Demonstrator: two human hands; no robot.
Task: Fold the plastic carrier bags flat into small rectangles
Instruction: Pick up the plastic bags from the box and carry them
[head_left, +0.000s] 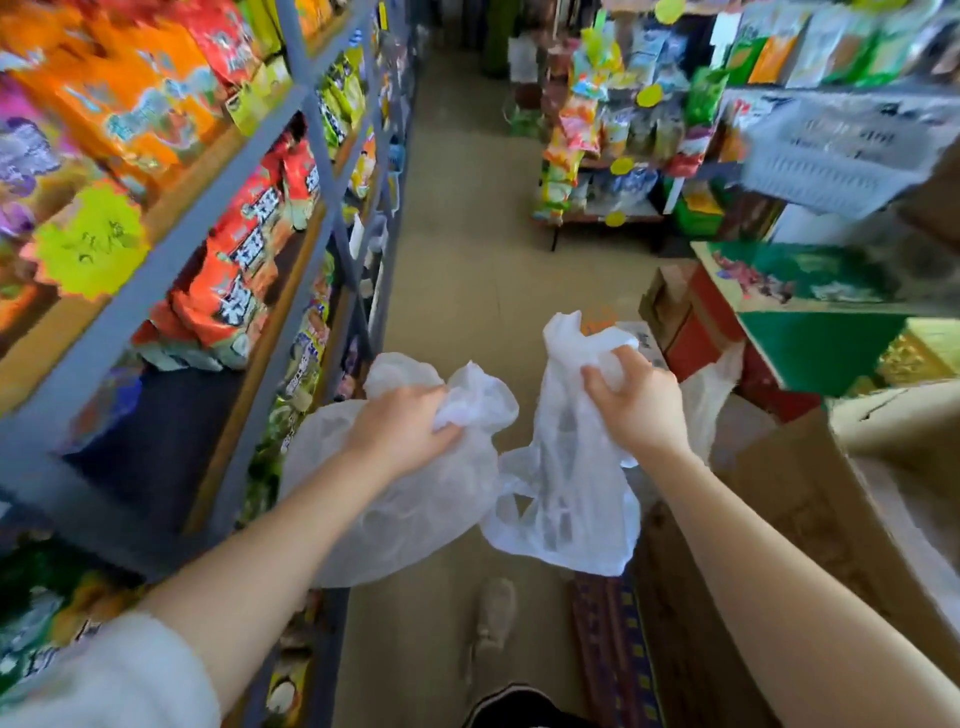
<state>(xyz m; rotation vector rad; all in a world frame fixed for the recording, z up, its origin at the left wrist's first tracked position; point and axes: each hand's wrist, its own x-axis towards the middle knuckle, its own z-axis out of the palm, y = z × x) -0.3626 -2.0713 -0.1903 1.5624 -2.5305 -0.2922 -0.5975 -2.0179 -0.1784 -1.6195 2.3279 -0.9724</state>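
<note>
The two carrier bags, one (415, 499) gripped by the left hand (410, 431) and one (566, 467) by the right hand (634, 400), were thin, translucent white plastic, crinkled and faintly shiny. The shelving frame (306, 98) looked like grey painted metal with wooden boards. The snack packets (239, 260) on it were glossy plastic film. The box (810, 493) at the right was matt brown cardboard. The floor (467, 249) looked smooth, dull beige.

Two thin white see-through carrier bags up in the air over the aisle floor, neither folded, left bag (415, 499) bunched at its top and ballooning below, right bag (566, 467) crumpled, hanging long, handle loop (511, 506) drooping toward its neighbour
</note>
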